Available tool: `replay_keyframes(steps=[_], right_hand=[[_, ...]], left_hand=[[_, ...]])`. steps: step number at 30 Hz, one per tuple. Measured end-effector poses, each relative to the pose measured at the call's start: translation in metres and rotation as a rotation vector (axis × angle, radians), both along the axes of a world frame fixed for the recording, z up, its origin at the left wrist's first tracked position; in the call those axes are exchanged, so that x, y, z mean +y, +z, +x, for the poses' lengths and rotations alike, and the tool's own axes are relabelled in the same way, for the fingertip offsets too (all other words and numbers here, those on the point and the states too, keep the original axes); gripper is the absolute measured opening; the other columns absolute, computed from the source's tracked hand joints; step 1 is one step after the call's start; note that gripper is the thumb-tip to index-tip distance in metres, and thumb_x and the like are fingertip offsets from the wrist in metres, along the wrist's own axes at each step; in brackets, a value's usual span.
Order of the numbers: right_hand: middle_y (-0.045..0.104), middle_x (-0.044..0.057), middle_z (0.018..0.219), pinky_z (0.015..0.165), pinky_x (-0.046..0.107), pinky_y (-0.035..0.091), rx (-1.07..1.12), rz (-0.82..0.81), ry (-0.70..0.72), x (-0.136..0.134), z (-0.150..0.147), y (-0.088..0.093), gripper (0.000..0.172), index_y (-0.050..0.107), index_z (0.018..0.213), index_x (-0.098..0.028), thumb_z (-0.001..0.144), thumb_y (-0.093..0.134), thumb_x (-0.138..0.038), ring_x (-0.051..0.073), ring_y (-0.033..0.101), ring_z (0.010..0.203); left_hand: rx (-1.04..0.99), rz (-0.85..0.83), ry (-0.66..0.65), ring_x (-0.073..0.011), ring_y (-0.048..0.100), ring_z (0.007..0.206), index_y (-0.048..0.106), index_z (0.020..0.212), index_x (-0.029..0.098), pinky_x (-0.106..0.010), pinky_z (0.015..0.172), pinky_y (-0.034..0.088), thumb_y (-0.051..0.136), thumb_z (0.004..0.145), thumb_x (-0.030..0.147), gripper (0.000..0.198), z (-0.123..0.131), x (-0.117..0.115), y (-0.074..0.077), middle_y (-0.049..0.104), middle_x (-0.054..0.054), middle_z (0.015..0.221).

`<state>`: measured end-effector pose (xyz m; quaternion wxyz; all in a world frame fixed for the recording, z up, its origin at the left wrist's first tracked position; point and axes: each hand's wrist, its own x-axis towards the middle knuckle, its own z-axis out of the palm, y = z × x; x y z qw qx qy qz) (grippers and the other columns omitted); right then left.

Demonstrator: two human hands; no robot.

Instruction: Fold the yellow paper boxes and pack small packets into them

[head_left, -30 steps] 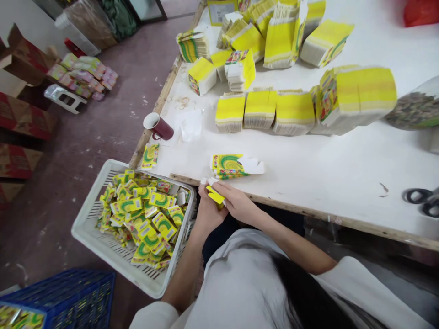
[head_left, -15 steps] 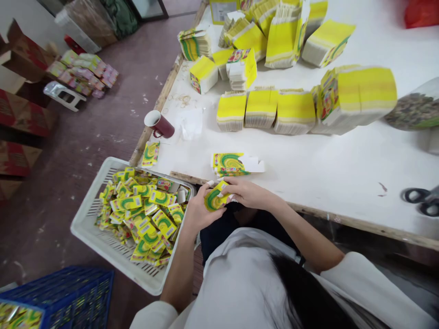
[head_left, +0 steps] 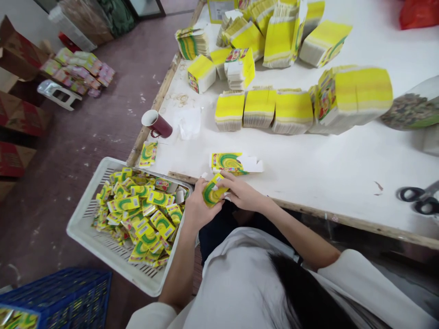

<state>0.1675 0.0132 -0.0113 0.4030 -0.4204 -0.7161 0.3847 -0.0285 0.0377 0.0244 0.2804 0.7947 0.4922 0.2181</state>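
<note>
Both my hands hold one small yellow-and-green carton [head_left: 212, 192] just in front of the table's near edge. My left hand [head_left: 197, 208] grips it from below and the left. My right hand [head_left: 242, 194] pinches its upper right side with closed fingers. A short stack of flat yellow-green cartons [head_left: 229, 162] lies on the white table [head_left: 308, 169] just beyond my hands. To my left stands a white plastic crate [head_left: 103, 246] holding several folded cartons [head_left: 144, 214].
Bundles of flat yellow cartons [head_left: 260, 107] fill the back of the table. A maroon mug [head_left: 157, 124] stands near the left edge, with one loose carton [head_left: 148, 153] beside it. Black scissors [head_left: 416, 199] lie at the right. A blue crate [head_left: 58, 297] sits on the floor.
The carton has been turned from its plain yellow side to its green swirl face and lifted slightly toward the table edge. Both hands stayed on it.
</note>
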Motion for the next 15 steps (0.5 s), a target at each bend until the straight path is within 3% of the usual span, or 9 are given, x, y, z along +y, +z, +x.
replay_keyframes(steps=[2, 5, 7, 9, 11, 13, 15], right_hand=[[0.048, 0.020, 0.143, 0.111, 0.052, 0.042, 0.065, -0.008, -0.111, -0.002, -0.011, -0.003, 0.046, 0.047, 0.134, -0.017, 0.089, 0.054, -0.013, 0.030, 0.042, 0.141], [0.050, 0.020, 0.140, 0.105, 0.049, 0.047, 0.103, -0.008, -0.203, 0.001, -0.013, -0.005, 0.066, 0.035, 0.145, -0.017, 0.086, 0.065, -0.025, 0.030, 0.052, 0.130], [0.056, 0.017, 0.131, 0.103, 0.047, 0.048, -0.001, -0.026, -0.343, 0.009, -0.003, -0.004, 0.057, 0.044, 0.138, -0.018, 0.086, 0.066, -0.027, 0.030, 0.056, 0.121], [0.059, 0.015, 0.123, 0.103, 0.047, 0.046, -0.229, -0.109, -0.541, 0.018, 0.010, -0.004, 0.039, 0.054, 0.126, -0.019, 0.088, 0.063, -0.023, 0.030, 0.054, 0.117], [0.059, 0.014, 0.117, 0.101, 0.047, 0.044, -0.440, -0.220, -0.663, 0.026, 0.020, -0.005, 0.027, 0.060, 0.115, -0.018, 0.088, 0.062, -0.018, 0.030, 0.052, 0.113], [0.057, 0.014, 0.113, 0.098, 0.046, 0.044, -0.532, -0.285, -0.687, 0.031, 0.024, -0.008, 0.021, 0.061, 0.107, -0.017, 0.086, 0.064, -0.015, 0.029, 0.051, 0.108], [0.056, 0.014, 0.109, 0.097, 0.045, 0.043, -0.531, -0.287, -0.684, 0.033, 0.022, -0.011, 0.018, 0.060, 0.102, -0.016, 0.084, 0.065, -0.012, 0.029, 0.050, 0.106]], left_hand=[[-0.110, -0.016, 0.069, -0.0292, 0.070, 0.105, 0.042, 0.139, 0.021, -0.039, 0.087, 0.057, 0.083, 0.066, 0.031, 0.085, 0.005, -0.003, -0.005, 0.072, -0.011, 0.114], [-0.508, -0.117, 0.296, -0.0229, 0.071, 0.098, 0.044, 0.137, 0.026, -0.034, 0.085, 0.058, 0.086, 0.064, 0.029, 0.085, 0.004, -0.004, -0.011, 0.071, -0.008, 0.114], [-0.879, -0.167, 0.577, -0.0184, 0.071, 0.095, 0.049, 0.131, 0.026, -0.029, 0.082, 0.058, 0.080, 0.073, 0.041, 0.067, -0.008, 0.000, -0.013, 0.068, -0.008, 0.119], [-1.203, -0.292, 0.876, -0.0189, 0.069, 0.104, 0.054, 0.124, 0.024, -0.029, 0.083, 0.059, 0.061, 0.086, 0.059, 0.053, -0.026, 0.007, -0.013, 0.064, -0.011, 0.125], [-1.383, -0.529, 1.099, -0.0221, 0.066, 0.114, 0.053, 0.125, 0.020, -0.033, 0.084, 0.061, 0.042, 0.091, 0.069, 0.060, -0.042, 0.012, -0.014, 0.062, -0.016, 0.126], [-1.452, -0.688, 1.191, -0.0225, 0.066, 0.112, 0.051, 0.127, 0.017, -0.034, 0.081, 0.062, 0.036, 0.094, 0.068, 0.062, -0.050, 0.013, -0.016, 0.063, -0.017, 0.121], [-1.471, -0.706, 1.173, -0.0187, 0.069, 0.100, 0.053, 0.123, 0.016, -0.030, 0.076, 0.061, 0.038, 0.098, 0.059, 0.051, -0.046, 0.010, -0.019, 0.065, -0.014, 0.113]])
